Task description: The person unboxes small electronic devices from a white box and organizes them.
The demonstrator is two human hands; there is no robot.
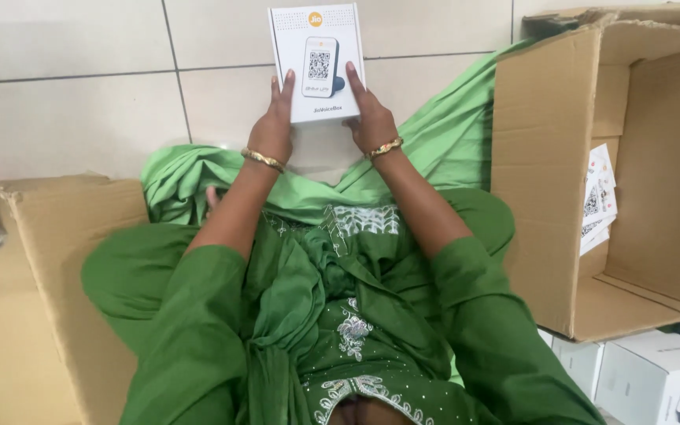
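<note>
Green embroidered dress with loose sleeves and draped green scarf (pixel 293 299); a gold bangle (pixel 264 160) circles each wrist.

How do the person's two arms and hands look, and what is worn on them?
Both arms come out of loose, bright green sleeves that end near the elbows, so the forearms are bare. The left hand and the right hand are bare, without gloves. Each wrist carries one thin golden bangle: left bangle, right bangle.

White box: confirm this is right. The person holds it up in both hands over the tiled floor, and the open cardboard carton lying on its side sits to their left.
One detail is wrong. The head view shows the open cardboard carton lying on its side to the person's right, not left. The left hand and right hand do hold the white box over the tiled floor.
</note>
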